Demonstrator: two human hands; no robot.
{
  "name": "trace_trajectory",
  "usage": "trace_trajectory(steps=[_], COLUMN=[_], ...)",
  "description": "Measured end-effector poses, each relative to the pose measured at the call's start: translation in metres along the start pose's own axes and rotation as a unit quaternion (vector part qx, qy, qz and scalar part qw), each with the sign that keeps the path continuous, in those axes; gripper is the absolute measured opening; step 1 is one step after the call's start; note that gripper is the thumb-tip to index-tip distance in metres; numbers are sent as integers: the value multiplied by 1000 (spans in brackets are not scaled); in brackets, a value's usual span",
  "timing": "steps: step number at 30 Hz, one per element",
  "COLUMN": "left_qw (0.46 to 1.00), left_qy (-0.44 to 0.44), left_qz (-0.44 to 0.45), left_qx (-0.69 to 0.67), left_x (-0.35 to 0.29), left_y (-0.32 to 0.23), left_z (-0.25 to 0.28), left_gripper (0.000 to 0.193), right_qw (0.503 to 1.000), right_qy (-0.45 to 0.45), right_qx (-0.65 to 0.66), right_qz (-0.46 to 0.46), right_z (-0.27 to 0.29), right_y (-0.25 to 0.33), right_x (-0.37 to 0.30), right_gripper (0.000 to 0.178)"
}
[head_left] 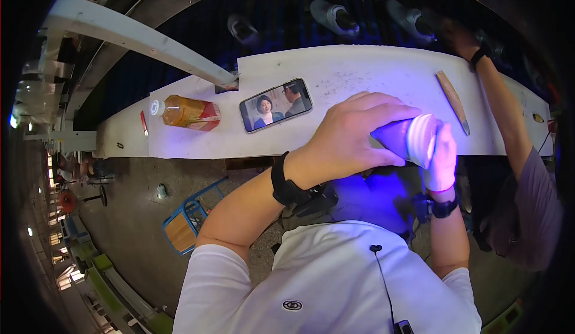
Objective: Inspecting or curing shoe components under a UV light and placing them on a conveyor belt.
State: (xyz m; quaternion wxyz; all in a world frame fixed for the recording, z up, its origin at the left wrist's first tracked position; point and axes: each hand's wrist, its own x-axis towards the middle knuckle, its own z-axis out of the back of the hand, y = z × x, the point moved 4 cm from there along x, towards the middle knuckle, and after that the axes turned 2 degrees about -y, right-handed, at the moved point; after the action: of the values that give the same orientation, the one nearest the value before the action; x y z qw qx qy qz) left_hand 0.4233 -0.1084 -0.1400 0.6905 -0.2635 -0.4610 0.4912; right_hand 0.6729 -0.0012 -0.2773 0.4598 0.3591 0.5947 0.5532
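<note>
No legible text or numbers.

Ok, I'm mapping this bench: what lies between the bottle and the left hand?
The phone lies between the bottle and the left hand, in the head view.

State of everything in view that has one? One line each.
Smartphone: face up, screen on
Plastic bottle: white cap on, amber liquid inside
Shoe: held, lit violet-blue
Left hand: gripping shoe, thumb and fingers apart across it
Right hand: against shoe, fingers partly hidden
Wooden-handled tool: lying on table, unheld
Blue-framed stool: unoccupied
</note>
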Motion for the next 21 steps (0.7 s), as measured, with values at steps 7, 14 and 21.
trace_trajectory(steps=[7,14,21], left_qw=[989,976,958], left_qy=[-54,39,-42], left_qz=[41,190,282], left_qx=[134,96,13], left_x=[8,2,1], left_y=[-7,15,32], left_z=[-14,-1,5], left_gripper=[82,76,59], right_qw=[936,883,934], right_qy=[125,193,211], right_qx=[-51,402,288], right_qz=[326,148,27], right_z=[-71,-90,-115], right_y=[126,110,117], right_x=[1,24,53], right_gripper=[64,23,25])
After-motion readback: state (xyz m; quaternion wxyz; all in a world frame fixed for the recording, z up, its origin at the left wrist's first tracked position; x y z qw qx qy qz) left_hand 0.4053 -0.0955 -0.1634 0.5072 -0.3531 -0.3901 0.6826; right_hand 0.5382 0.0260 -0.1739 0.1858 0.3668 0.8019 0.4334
